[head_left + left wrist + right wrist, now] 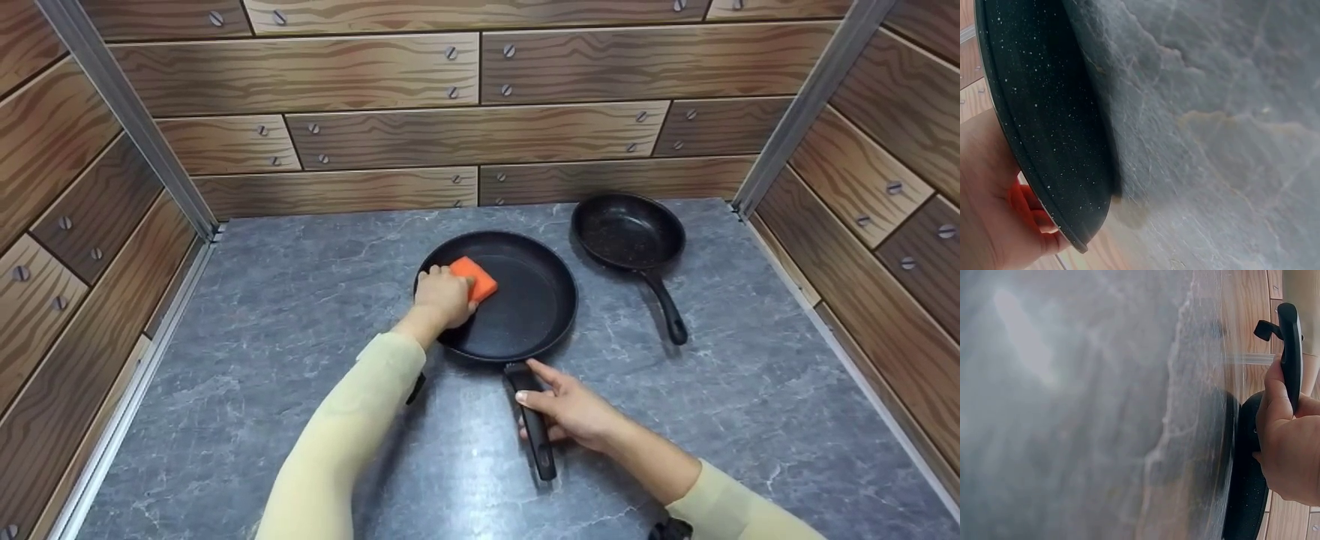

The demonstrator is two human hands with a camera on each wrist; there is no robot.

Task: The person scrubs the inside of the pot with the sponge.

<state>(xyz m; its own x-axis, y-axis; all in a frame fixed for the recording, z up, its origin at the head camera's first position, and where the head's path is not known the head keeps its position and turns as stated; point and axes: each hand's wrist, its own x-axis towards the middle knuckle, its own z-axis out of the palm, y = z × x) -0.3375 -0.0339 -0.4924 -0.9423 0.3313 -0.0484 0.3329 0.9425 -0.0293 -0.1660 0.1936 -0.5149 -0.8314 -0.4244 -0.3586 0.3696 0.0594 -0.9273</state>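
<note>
A large black frying pan (517, 307) lies on the grey marbled tabletop. Inside its left part, my left hand (442, 296) grips an orange sponge (480, 281) against the pan. From the left wrist, the pan's speckled outer side (1050, 112) hides part of the fingers, and a bit of the sponge (1023, 211) shows beside the left hand (985, 197). My right hand (581, 412) holds the pan's black handle (538, 442) near the pan, thumb on top and fingers beneath. The right wrist view shows this right hand (1292, 450) around the handle (1291, 354).
A smaller black frying pan (628, 232) stands at the back right, its handle pointing toward the front. Wood-patterned walls (480, 75) with metal corner posts (142, 127) enclose the tabletop (262, 315) at the back and both sides.
</note>
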